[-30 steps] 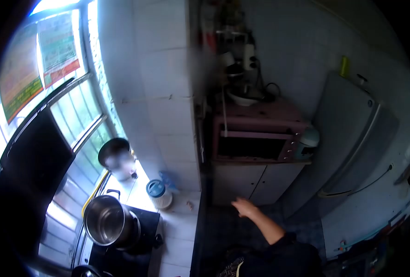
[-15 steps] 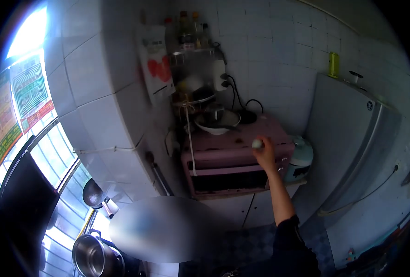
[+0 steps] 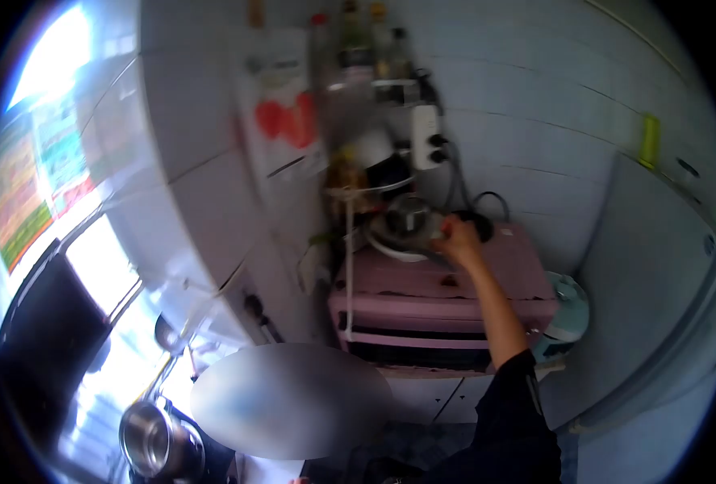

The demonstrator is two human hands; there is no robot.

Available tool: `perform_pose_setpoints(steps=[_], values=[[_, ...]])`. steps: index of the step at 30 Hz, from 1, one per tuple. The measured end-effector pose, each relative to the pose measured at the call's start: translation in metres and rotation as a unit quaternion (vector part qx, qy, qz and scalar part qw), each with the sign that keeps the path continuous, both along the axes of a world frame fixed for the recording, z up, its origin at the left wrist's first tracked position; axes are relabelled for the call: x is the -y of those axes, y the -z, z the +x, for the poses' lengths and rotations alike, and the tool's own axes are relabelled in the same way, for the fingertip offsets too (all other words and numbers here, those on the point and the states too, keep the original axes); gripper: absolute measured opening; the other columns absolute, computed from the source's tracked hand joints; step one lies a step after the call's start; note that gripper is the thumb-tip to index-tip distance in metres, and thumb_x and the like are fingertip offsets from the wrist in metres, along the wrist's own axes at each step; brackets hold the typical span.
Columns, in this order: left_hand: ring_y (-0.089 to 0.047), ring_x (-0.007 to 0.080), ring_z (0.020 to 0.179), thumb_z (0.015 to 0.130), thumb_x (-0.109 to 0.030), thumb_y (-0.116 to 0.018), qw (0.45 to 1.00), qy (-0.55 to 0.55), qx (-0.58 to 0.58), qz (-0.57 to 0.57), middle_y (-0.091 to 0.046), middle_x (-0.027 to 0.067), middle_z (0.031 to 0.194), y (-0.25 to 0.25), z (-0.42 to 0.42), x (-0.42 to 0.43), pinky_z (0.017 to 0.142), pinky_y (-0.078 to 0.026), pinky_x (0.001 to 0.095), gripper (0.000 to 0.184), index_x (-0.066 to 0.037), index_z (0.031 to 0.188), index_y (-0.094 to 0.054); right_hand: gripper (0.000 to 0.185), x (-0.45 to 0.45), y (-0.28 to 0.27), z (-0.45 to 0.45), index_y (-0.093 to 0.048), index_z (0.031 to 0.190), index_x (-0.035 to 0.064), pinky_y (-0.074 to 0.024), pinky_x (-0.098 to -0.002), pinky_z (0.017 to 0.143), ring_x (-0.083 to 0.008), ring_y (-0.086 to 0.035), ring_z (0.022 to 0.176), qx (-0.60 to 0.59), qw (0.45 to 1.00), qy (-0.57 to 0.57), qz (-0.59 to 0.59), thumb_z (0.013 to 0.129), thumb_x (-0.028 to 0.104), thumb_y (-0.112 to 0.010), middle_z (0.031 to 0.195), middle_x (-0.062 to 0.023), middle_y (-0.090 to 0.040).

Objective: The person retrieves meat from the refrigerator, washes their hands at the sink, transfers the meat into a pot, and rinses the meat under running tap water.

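My right hand [image 3: 458, 240] reaches over the pink toaster oven [image 3: 422, 300] to the right side of a white bowl [image 3: 394, 248]. Its fingers are closed on a pale, egg-shaped thing [image 3: 438, 229], seen clearly only half a second ago and now smeared by motion. Something with a clear round lid or glass [image 3: 407, 214] sits in or over the bowl; blur hides its kind. Of my left hand, at most a skin-coloured sliver [image 3: 299, 481] shows at the bottom edge, its fingers out of sight.
A rack [image 3: 374, 187] with bottles stands in the corner behind the bowl, beside a power strip [image 3: 425, 135] with plugs. A pale green appliance [image 3: 566, 310] and a grey fridge [image 3: 648, 274] are to the right. At lower left is a steel pot [image 3: 150, 440].
My right hand has moved from above the oven's front edge back to the bowl, still closed on the pale egg-shaped thing. The view has shifted, and the oven appears larger.
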State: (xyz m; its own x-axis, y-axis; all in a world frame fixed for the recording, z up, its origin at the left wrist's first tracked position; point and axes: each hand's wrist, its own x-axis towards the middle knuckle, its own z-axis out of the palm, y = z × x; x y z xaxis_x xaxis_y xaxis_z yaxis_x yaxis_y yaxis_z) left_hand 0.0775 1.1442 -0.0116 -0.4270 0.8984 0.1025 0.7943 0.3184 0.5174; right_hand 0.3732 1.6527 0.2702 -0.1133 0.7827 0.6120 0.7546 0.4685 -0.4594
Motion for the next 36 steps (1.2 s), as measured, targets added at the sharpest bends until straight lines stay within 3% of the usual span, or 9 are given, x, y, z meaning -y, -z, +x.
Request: perform_pose_setpoints(steps=[4, 6, 8, 12, 17, 21, 27, 31, 36], values=[[-0.055, 0.0349, 0.071, 0.076, -0.020, -0.058, 0.993, -0.039, -0.014, -0.108, -0.056, 0.0170, 0.076, -0.066, 0.008, -0.007, 0.063, -0.045, 0.0428, 0.020, -0.004, 0.086, -0.058, 0.030, -0.032, 0.009, 0.004, -0.056, 0.085, 0.0034, -0.0452, -0.0328, 0.059, -0.0189, -0.054, 0.066, 0.142, 0.989, 0.005, -0.044, 0.064, 0.023, -0.067, 0.071, -0.0103, -0.058], [-0.055, 0.0341, 0.074, 0.077, -0.021, -0.055, 0.991, -0.062, 0.004, -0.122, -0.057, 0.0167, 0.076, -0.083, 0.007, -0.005, 0.066, -0.045, 0.0424, 0.019, -0.003, 0.084, -0.056, 0.030, -0.065, 0.026, 0.011, -0.058, 0.091, 0.0017, -0.0458, -0.0377, 0.066, -0.0288, -0.058, 0.075, 0.028, 0.990, -0.140, -0.013, 0.068, 0.020, -0.062, 0.081, -0.0177, -0.060], [-0.055, 0.0327, 0.080, 0.078, -0.023, -0.055, 0.987, -0.088, 0.021, -0.136, -0.057, 0.0165, 0.083, -0.077, -0.004, 0.005, 0.069, -0.045, 0.0418, 0.020, -0.005, 0.087, -0.056, 0.021, -0.180, 0.069, 0.059, -0.057, 0.089, 0.0028, -0.0449, -0.0331, 0.066, -0.0198, -0.054, 0.073, 0.226, 0.971, -0.074, 0.029, 0.072, 0.013, -0.059, 0.082, -0.0101, -0.059], [-0.050, 0.0312, 0.095, 0.077, -0.021, -0.057, 0.975, -0.211, 0.068, -0.010, -0.053, 0.0168, 0.097, -0.058, -0.044, 0.043, 0.081, -0.042, 0.0367, 0.026, -0.004, 0.096, -0.054, 0.039, -0.179, 0.061, 0.094, -0.047, 0.119, 0.0053, -0.0419, -0.0369, 0.084, -0.0283, -0.049, 0.102, 0.007, 1.000, -0.018, 0.010, 0.088, 0.030, -0.045, 0.116, -0.0157, -0.051], [-0.042, 0.0349, 0.107, 0.072, -0.015, -0.063, 0.848, -0.444, 0.031, 0.287, -0.041, 0.0222, 0.116, -0.057, -0.141, 0.099, 0.092, -0.034, 0.0399, 0.050, 0.002, 0.114, -0.042, 0.038, -0.029, 0.105, 0.102, -0.046, 0.120, 0.0043, -0.0437, -0.0355, 0.082, -0.0272, -0.051, 0.099, -0.062, 0.943, 0.204, 0.255, 0.088, 0.026, -0.047, 0.114, -0.0159, -0.051], [-0.041, 0.0385, 0.107, 0.071, -0.025, -0.065, 0.790, -0.533, -0.230, 0.197, -0.039, 0.0261, 0.118, -0.071, -0.264, 0.144, 0.091, -0.035, 0.0435, 0.056, 0.003, 0.114, -0.041, 0.038, 0.109, 0.171, 0.015, -0.044, 0.120, 0.0035, -0.0450, -0.0343, 0.080, -0.0262, -0.053, 0.096, -0.096, 0.930, 0.278, 0.219, 0.088, 0.022, -0.048, 0.113, -0.0160, -0.051], [-0.045, 0.0352, 0.109, 0.061, -0.035, -0.063, 0.814, -0.553, 0.167, -0.058, -0.044, 0.0247, 0.118, -0.089, -0.394, 0.171, 0.090, -0.038, 0.0400, 0.071, 0.007, 0.114, -0.042, 0.032, 0.269, 0.224, -0.122, -0.044, 0.115, 0.0036, -0.0415, -0.0252, 0.061, -0.0154, -0.051, 0.073, -0.202, 0.975, -0.072, 0.053, 0.084, 0.006, -0.051, 0.091, -0.0081, -0.052], [-0.060, 0.0276, 0.060, 0.048, -0.018, -0.064, 0.797, -0.534, 0.245, 0.136, -0.060, 0.0185, 0.067, -0.047, -0.422, 0.178, 0.054, -0.047, 0.0339, 0.033, 0.008, 0.067, -0.060, 0.029, 0.344, 0.207, -0.185, -0.046, 0.111, 0.0038, -0.0409, -0.0230, 0.061, -0.0125, -0.049, 0.072, -0.143, 0.980, -0.139, 0.022, 0.082, 0.003, -0.051, 0.086, -0.0053, -0.051], [-0.046, 0.0163, 0.037, 0.048, -0.006, -0.060, 0.744, -0.525, 0.315, 0.267, -0.051, 0.0109, 0.049, -0.056, -0.375, 0.173, 0.033, -0.031, 0.0272, 0.015, 0.006, 0.050, -0.053, 0.021, 0.388, 0.188, -0.235, -0.049, 0.102, 0.0037, -0.0428, -0.0229, 0.069, -0.0116, -0.050, 0.078, -0.202, 0.932, -0.237, -0.184, 0.081, 0.003, -0.051, 0.088, -0.0036, -0.050]])
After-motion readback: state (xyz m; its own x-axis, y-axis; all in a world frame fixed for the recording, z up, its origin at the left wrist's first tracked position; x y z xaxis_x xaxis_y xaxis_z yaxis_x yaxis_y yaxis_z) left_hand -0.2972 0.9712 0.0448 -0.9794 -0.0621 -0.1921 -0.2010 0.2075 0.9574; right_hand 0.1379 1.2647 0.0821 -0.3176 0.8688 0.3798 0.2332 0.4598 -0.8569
